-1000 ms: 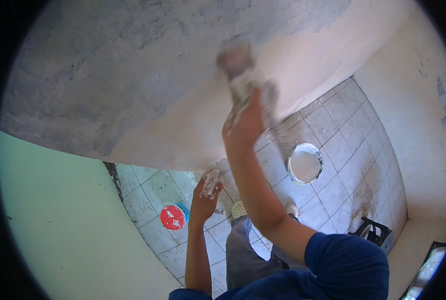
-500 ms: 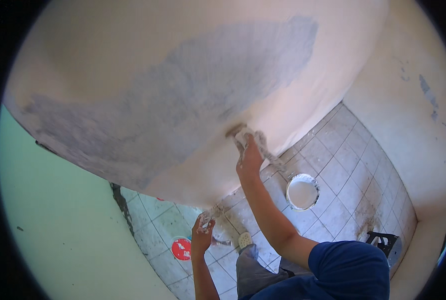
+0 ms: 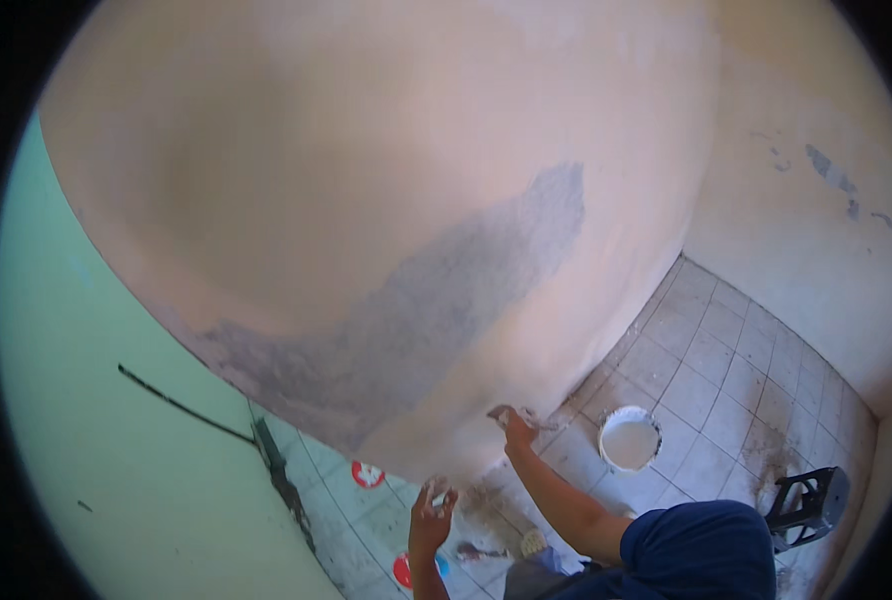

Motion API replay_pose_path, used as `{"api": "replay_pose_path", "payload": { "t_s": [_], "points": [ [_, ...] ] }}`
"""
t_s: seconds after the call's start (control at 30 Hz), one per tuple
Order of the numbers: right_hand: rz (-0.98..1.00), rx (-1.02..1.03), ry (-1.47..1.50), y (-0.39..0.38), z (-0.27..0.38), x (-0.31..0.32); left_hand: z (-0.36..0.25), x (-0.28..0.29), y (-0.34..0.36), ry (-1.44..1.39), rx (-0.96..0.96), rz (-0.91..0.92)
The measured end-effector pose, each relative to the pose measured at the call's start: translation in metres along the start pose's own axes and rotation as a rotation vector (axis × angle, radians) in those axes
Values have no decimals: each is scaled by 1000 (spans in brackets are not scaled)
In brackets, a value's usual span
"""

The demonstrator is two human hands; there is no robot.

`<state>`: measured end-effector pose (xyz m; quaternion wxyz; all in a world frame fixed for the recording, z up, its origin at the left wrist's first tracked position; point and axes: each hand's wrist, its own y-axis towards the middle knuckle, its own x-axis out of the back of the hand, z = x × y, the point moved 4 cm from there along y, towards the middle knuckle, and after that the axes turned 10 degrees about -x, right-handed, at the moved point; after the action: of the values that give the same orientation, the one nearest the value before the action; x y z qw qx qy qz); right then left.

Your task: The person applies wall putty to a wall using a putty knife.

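Observation:
My right hand (image 3: pixel 519 430) is closed round what looks like a putty knife (image 3: pixel 496 411), its dark edge at the lower part of the curved-looking cream wall (image 3: pixel 306 230). Something whitish sticks out past that hand, too small to make out. A grey, rough patch (image 3: pixel 436 285) stretches across the wall above. Lower down, near the wall's bottom edge, my left hand (image 3: pixel 432 515) has curled fingers smeared with white paste; what lies in them is hard to tell.
A white bucket (image 3: pixel 630 438) of pale paste stands on the tiled floor to the right. Behind it is a black plastic stool (image 3: pixel 808 508). Red-and-white round lids (image 3: pixel 369 474) and a dirty tool (image 3: pixel 481 551) lie near my feet. A green wall (image 3: pixel 96 440) rises at left.
My view has tilted up and shifted, so more wall shows. My right hand with the putty knife has moved down the wall, below the grey patch. My left hand stays low.

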<state>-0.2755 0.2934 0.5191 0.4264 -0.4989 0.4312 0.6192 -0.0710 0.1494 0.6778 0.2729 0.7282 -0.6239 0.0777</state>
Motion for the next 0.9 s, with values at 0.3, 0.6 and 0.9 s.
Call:
{"api": "replay_pose_path", "payload": {
  "t_s": [0.3,0.6,0.9],
  "points": [
    [-266,563,-439,27,85,-299,-40,14,9,75,-143,39],
    [-582,538,-382,-74,185,-244,-71,-44,50,-203,-26,227],
    [-978,609,-283,-214,309,-112,-61,-136,78,-366,85,108]
  ]
}}
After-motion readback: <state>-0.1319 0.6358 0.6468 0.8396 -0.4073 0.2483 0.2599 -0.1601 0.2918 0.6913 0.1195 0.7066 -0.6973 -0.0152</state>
